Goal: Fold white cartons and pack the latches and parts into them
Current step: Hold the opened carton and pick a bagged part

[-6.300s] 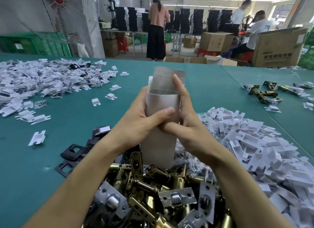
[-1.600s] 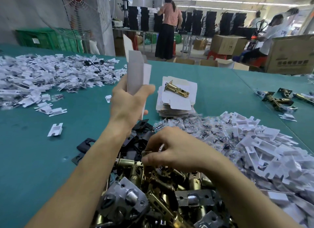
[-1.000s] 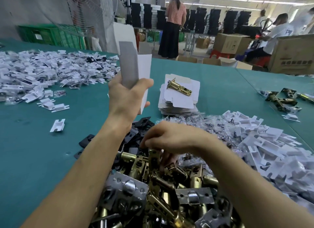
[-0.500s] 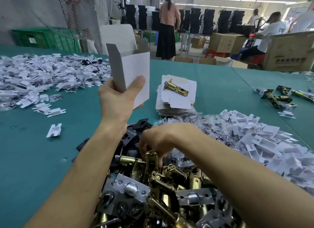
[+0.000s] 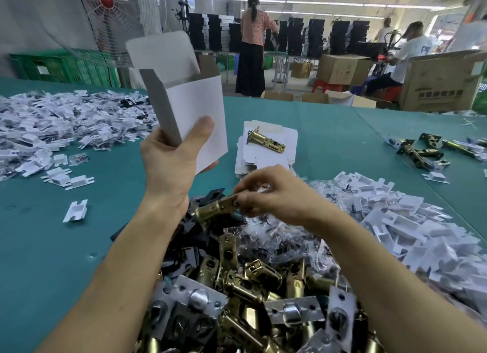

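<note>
Brass latch [image 5: 214, 211], pinched at one end by the right hand [image 5: 274, 194], lies crosswise just below the open-topped carton [image 5: 200, 110] that the left hand [image 5: 168, 165] grips upright, its mouth above those fingers [image 5: 197, 134].

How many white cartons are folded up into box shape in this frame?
1: the carton, held upright in the left hand, top flap open. The rest lie flat in a stack, a brass latch resting on top. Finished ones may be out of view.
</note>
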{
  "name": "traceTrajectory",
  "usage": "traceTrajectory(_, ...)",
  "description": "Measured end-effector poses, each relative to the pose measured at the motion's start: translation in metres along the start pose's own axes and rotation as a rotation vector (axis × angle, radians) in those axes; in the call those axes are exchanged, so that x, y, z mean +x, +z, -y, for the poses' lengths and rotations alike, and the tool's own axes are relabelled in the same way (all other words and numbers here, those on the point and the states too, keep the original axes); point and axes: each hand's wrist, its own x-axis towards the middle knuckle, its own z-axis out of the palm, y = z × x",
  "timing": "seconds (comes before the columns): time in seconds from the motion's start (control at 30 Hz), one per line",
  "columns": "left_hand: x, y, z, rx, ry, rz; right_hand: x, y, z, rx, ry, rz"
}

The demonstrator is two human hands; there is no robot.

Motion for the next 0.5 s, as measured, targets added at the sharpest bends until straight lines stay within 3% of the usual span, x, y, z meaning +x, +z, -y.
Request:
traceTrajectory(0.1, -0.003, 0.002, -0.002, 0.018, 0.037, 0.046, -0.014, -0.012, -0.003, 0.454, 0.098, -0.235)
traceTrajectory(0.17, -0.002, -0.001, 0.001, 0.051, -0.037, 0.126, -0.023, -0.023, -0.007, 0.557, 0.123, -0.441)
traceTrajectory(0.33, -0.009, -0.003, 0.012, 0.377, -0.315, 0.454, -0.051, -0.050, -0.008, 0.193, -0.140, -0.927)
traceTrajectory(0.4, -0.011, -0.002, 0.015, 0.426, -0.355, 0.515, -0.058, -0.057, -0.003, 0.116, -0.295, -0.990)
traceTrajectory(0.5, -0.012, -0.003, 0.017, 0.488, -0.425, 0.643, -0.066, -0.060, 0.007, -0.022, -0.451, -0.923)
